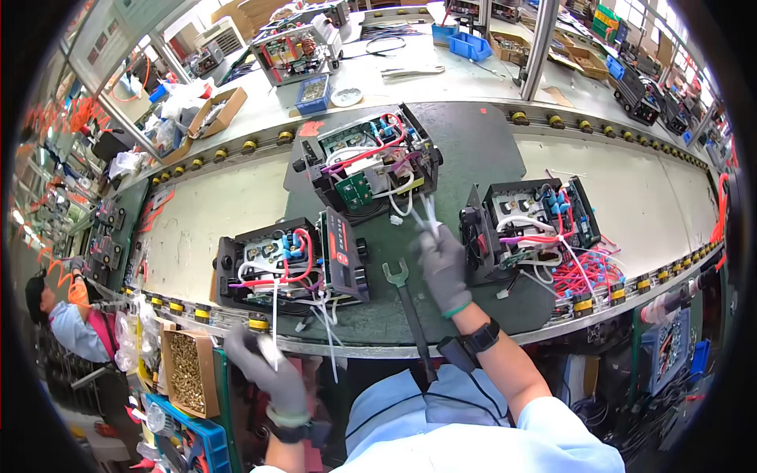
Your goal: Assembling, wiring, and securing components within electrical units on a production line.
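Note:
My right hand [445, 264], in a grey glove, is closed around several white cable ties [426, 214] between the machine units. My left hand [272, 370], also gloved, is at the front edge below the left unit, beside a long white cable tie [275, 315] hanging from that unit's wires. Its fingers are blurred, so their grip is unclear. The left unit [292, 264] is an open black housing with red, white and purple wires. Similar open units are at the back [371, 162] and on the right [540, 221].
A dark green board [489, 150] carries the units on a roller conveyor [631, 177]. A fork-ended bar [408, 303] lies before me. Pink and blue wires [587, 276] heap by the right unit. A box of brass screws [189, 370] stands lower left; a person [79, 323] is beyond it.

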Demonstrator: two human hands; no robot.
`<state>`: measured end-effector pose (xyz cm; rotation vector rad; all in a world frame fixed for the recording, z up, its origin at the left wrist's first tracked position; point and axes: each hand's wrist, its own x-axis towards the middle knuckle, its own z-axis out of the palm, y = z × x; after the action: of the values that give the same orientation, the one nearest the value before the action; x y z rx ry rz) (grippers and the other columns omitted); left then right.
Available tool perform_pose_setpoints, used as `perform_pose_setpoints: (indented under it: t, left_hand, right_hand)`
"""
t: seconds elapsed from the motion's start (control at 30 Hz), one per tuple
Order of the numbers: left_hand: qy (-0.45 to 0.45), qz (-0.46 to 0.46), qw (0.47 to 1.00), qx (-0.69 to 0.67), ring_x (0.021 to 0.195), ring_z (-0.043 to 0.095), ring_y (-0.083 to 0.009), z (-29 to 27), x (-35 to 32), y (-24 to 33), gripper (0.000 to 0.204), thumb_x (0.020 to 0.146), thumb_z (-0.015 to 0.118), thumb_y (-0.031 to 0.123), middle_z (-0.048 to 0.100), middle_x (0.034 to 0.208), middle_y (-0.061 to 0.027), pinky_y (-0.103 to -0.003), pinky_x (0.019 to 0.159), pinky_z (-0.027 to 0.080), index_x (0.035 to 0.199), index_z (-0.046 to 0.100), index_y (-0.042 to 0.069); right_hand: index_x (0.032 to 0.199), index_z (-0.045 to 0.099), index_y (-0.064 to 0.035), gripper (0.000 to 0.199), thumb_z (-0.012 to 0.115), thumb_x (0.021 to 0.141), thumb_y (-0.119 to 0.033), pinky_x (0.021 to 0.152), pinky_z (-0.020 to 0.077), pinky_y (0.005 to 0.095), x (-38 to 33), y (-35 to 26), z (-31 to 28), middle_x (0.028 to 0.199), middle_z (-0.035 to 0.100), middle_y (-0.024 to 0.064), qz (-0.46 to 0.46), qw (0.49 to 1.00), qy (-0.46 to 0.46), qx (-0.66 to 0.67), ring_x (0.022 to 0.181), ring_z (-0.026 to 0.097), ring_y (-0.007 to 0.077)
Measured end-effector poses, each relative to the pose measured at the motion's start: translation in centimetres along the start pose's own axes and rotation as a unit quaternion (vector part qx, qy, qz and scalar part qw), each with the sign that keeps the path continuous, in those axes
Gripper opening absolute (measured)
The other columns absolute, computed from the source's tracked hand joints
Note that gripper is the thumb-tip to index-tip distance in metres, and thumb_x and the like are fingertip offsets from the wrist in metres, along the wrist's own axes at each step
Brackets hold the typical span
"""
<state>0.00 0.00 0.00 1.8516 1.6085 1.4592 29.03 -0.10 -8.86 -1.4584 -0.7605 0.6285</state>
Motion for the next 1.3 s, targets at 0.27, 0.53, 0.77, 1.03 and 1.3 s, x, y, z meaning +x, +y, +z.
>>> perform_pose_setpoints:
  t: [0.27, 0.53, 0.77, 1.03, 1.3]
  left_hand:
    - [-0.277, 0.144, 0.928, -0.205, 0.087, 0.067, -0.0374, 15.9, -3.6, 8.7, 0.026, 0.086, 0.058, 0.004, 0.069, 0.101, -0.0206, -0.041, 0.08, 0.053, 0.111, 0.064, 0.0]
    - [-0.183, -0.056, 0.98, 0.052, 0.089, 0.065, -0.0474, 24.2, 0.9, 7.3, 0.036, 0.096, 0.047, 0.017, 0.068, 0.095, -0.027, -0.053, 0.076, 0.052, 0.131, 0.052, 0.01]
    - [-0.339, 0.072, 0.879, 0.328, 0.082, 0.07, -0.0419, 23.5, 2.7, 9.3, 0.032, 0.089, 0.056, 0.021, 0.07, 0.087, -0.0243, -0.051, 0.074, 0.056, 0.116, 0.053, 0.004]
    - [-0.381, 0.121, 0.743, 0.537, 0.099, 0.072, -0.0342, 25.7, 4.8, 8.9, 0.039, 0.088, 0.062, 0.022, 0.072, 0.105, -0.0205, -0.045, 0.077, 0.058, 0.119, 0.062, -0.001]
    - [-0.43, 0.088, 0.784, 0.439, 0.101, 0.069, -0.039, 24.6, 7.2, 10.3, 0.036, 0.082, 0.065, 0.026, 0.069, 0.109, -0.0255, -0.046, 0.085, 0.056, 0.104, 0.071, -0.002]
  right_hand:
    - [0.111, 0.067, -0.0028, 0.024, 0.053, 0.098, -0.018, 0.057, 0.043, 0.0277, 1.0, 1.6, -1.0, 0.072, 0.062, 0.0019, -0.127, 0.99, 0.06, -0.024, 0.062, 0.052, 0.0076]
    - [0.104, 0.065, 0.0015, 0.02, 0.052, 0.098, -0.012, 0.065, 0.0463, 0.0354, -0.2, -1.3, -1.1, 0.076, 0.063, 0.0129, -0.053, 0.999, -0.008, -0.001, 0.067, 0.056, 0.0189]
    - [0.108, 0.06, 0.0025, 0.02, 0.051, 0.093, -0.007, 0.069, 0.0494, 0.0385, 1.0, 3.6, 0.2, 0.084, 0.066, 0.0196, -0.146, 0.983, 0.109, -0.029, 0.075, 0.064, 0.031]
    - [0.101, 0.06, 0.0004, 0.014, 0.056, 0.092, -0.009, 0.064, 0.0461, 0.0349, 1.5, 4.8, 1.7, 0.077, 0.057, 0.0092, -0.125, 0.987, 0.089, -0.056, 0.069, 0.055, 0.0172]
    - [0.104, 0.063, -0.004, 0.013, 0.058, 0.097, -0.013, 0.069, 0.0461, 0.0285, 2.0, 9.6, 3.0, 0.082, 0.059, 0.0028, -0.332, 0.725, 0.187, -0.574, 0.074, 0.053, 0.0101]
